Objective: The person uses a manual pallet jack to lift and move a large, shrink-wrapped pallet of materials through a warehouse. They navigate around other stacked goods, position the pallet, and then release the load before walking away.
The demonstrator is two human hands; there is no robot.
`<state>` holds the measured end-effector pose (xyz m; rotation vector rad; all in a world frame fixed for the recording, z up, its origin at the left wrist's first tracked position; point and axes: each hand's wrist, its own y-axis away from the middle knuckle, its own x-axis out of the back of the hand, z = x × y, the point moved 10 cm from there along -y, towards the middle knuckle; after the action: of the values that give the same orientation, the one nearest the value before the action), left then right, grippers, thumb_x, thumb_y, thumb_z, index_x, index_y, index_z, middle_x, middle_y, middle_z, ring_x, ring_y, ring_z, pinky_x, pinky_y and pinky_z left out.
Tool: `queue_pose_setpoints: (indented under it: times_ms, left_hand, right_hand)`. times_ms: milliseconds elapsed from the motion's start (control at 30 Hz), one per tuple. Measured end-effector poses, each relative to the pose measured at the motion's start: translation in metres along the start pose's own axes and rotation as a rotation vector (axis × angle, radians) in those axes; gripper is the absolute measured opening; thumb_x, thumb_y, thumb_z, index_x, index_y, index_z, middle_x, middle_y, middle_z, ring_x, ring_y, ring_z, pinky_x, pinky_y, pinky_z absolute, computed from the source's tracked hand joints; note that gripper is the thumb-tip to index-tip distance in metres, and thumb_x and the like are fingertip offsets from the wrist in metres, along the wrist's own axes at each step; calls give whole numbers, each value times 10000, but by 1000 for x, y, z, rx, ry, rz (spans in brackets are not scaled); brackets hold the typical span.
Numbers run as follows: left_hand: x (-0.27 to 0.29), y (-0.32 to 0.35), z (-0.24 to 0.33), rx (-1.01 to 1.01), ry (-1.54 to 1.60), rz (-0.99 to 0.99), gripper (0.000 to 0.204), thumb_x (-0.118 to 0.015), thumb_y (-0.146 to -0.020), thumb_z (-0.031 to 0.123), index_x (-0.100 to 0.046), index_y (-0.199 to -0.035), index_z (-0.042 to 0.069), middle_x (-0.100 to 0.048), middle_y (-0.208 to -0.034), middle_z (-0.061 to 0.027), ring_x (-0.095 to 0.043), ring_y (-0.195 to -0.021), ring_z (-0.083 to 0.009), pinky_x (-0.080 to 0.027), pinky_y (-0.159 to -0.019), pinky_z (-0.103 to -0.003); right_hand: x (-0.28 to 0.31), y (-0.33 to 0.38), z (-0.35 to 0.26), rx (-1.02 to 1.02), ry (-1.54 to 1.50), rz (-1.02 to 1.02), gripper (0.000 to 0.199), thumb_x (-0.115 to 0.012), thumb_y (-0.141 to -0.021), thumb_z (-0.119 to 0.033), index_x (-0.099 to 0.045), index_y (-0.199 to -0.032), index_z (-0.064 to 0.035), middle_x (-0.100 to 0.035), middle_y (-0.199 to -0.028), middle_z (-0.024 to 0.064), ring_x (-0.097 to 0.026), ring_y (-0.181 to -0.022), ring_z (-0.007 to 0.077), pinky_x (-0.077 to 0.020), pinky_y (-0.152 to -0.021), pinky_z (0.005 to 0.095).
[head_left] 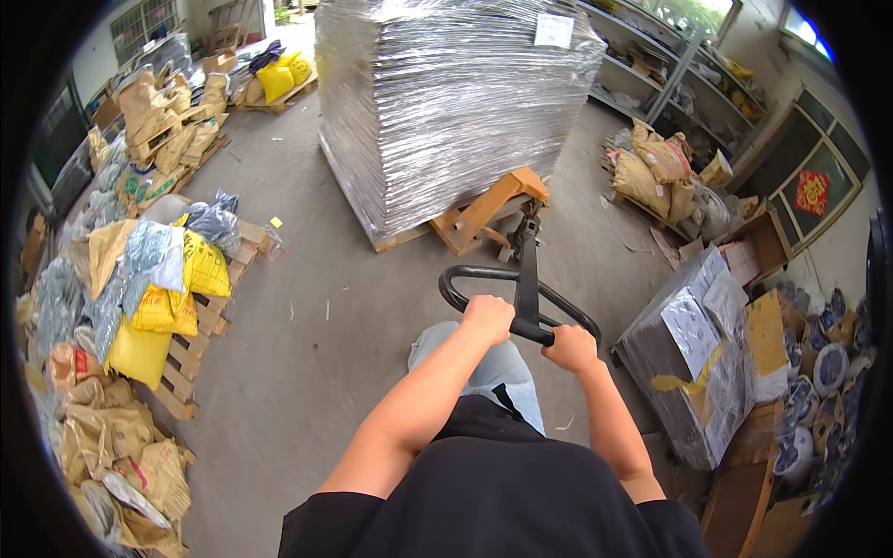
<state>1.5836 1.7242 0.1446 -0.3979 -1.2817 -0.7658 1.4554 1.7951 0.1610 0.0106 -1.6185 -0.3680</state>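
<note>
Head view: a tall load wrapped in shiny film [465,121] stands ahead at the top centre. Sacks [139,363] lie heaped along the left, some on wooden pallets, and a smaller wrapped stack [688,349] sits to the right. An orange pallet jack [479,214] is at the load's near lower edge, its black looped handle [532,332] reaching back toward the person. The left hand [489,319] and right hand [570,348] grip the handle's near bar, slightly apart, fingers curled around it.
</note>
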Motion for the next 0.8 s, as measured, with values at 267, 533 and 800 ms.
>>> queue_pose_setpoints:
  times_ms: [267, 533, 800]
  left_hand:
    - [2, 24, -6, -38, -2, 73, 183, -725, -724, 249, -752, -853, 123, -731, -863, -86, -711, -859, -274, -567, -763, -404]
    - [10, 26, -40, -72, 1, 87, 151, -713, -730, 209, -747, -837, 109, -736, -877, -81, -717, -855, -258, -566, -742, -393]
    - [63, -1, -51, -169, -16, -71, 173, -706, -741, 218, -751, -869, 111, -739, -904, -80, -717, -875, -248, -560, -757, -380]
  right_hand:
    - [0, 20, -20, -34, 11, 27, 295, -714, -691, -309, -752, -879, -86, -711, -857, 179, -690, -841, 359, -557, -781, 445]
    - [-6, 10, -49, -69, 27, 77, 281, -727, -691, -308, -752, -865, -90, -710, -824, 168, -690, -824, 345, -557, -779, 430]
    - [46, -14, -60, -140, 28, 7, 257, -704, -696, -323, -759, -830, -112, -712, -804, 152, -700, -796, 334, -565, -732, 430]
